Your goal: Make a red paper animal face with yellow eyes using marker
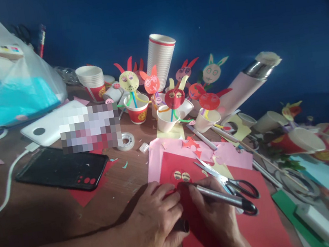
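My right hand [216, 210] grips a grey marker [225, 197] with a black end, its tip low over the red paper [255, 217]. Fingers curled, my left hand [159, 223] rests at the sheet's left side, a black marker cap [182, 225] held by the thumb. Just beyond both hands are two small yellowish eye shapes [181, 175] with dark lines, on a red piece whose outline I cannot make out. Open scissors [226, 178] with black handles lie against the right hand's far side. Pink paper [154, 158] lies under the red sheet.
Paper cups [168, 118] with paper-face figures [175, 98] stand behind, beside a tall cup stack [161, 58]. A black phone [61, 167], white power bank [53, 123] and tape roll [125, 141] lie left. A tilted flask [245, 86] and sticks lie right.
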Action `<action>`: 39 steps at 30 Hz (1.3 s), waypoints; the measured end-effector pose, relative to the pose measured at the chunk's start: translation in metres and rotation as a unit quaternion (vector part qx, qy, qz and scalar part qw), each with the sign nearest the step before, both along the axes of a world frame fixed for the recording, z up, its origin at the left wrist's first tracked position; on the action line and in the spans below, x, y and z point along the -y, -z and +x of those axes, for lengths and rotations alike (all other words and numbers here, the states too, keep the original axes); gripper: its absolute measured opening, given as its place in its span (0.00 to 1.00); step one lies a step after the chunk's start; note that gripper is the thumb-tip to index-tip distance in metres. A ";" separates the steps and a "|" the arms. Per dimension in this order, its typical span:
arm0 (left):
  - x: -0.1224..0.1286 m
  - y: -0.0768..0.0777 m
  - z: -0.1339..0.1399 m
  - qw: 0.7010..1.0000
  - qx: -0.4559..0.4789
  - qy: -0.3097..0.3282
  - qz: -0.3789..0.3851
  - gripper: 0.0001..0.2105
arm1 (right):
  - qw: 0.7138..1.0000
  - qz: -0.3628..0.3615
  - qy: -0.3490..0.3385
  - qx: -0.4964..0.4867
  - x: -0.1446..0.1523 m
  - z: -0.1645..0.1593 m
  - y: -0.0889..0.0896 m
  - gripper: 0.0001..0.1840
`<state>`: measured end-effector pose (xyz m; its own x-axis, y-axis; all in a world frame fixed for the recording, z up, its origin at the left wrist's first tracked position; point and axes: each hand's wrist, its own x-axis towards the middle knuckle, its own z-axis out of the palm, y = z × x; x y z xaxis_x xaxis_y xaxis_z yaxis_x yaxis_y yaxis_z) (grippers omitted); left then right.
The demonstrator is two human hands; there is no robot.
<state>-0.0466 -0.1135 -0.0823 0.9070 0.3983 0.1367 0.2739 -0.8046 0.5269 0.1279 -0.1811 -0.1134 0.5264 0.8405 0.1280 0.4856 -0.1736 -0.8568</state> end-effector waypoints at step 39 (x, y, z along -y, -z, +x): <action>0.002 0.001 0.000 1.000 0.007 -0.006 0.011 0.12 | 0.998 0.049 0.008 -0.035 0.002 0.012 -0.001 0.12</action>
